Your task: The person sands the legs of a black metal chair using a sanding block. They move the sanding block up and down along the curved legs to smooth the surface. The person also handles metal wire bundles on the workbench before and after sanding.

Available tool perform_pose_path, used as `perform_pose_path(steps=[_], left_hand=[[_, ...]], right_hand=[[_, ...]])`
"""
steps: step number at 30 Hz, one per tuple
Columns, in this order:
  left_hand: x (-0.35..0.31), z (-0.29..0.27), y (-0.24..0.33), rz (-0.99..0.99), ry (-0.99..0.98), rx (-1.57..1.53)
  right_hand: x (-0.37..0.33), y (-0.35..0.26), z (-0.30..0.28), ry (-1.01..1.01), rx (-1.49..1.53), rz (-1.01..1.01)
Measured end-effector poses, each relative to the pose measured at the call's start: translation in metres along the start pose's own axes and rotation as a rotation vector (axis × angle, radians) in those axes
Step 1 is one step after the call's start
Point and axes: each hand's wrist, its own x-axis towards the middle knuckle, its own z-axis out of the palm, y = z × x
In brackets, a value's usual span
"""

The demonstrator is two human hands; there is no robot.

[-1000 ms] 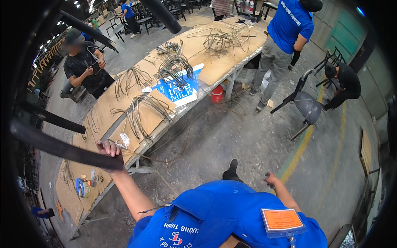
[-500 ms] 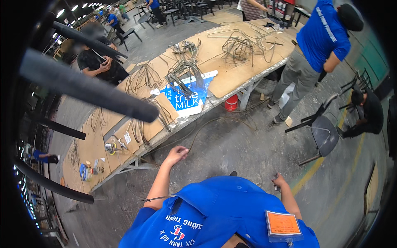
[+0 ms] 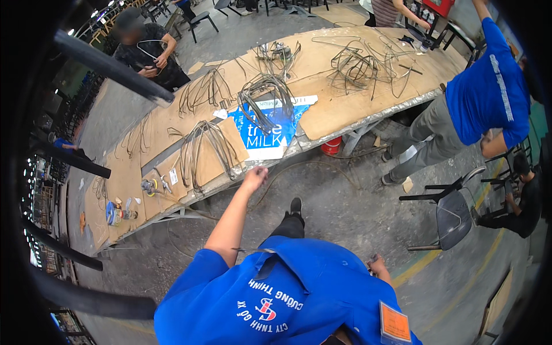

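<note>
Likely light but springy, and best gripped where it gathers, a bundle of bent rods (image 3: pixel 209 138) lies on the worktop (image 3: pixel 368 122), farther off and left of my left hand (image 3: pixel 256 179), whose loosely curled fingers hold nothing visible. I cannot tell whether those of my right hand (image 3: pixel 377 265) are closed.

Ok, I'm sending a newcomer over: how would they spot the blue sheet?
Find the long, brown-topped table beyond the left hand. Close to its near edge, partly under bundled wires, lies the sheet, the only large blue-and-white piece there.
</note>
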Motion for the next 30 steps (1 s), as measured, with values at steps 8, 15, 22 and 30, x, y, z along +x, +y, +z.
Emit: perform_pose_path(steps=[8, 15, 22, 30], left_hand=[[0.19, -0.077, 0.024, -0.068, 0.424, -0.48], [0.296, -0.113, -0.003, -0.323, 0.411, -0.618], [0.325, -0.122, 0.004, -0.355, 0.25, -0.657], [0.308, -0.103, 0.002, -0.324, 0.31, -0.797]], right_hand=[[0.012, -0.014, -0.013, 0.037, 0.141, -0.033], [0.041, -0.13, -0.042, 0.05, 0.113, 0.065], [0.123, -0.313, -0.086, 0.01, 0.074, -0.125], [0.163, -0.558, -0.086, -0.278, 0.004, -0.67]])
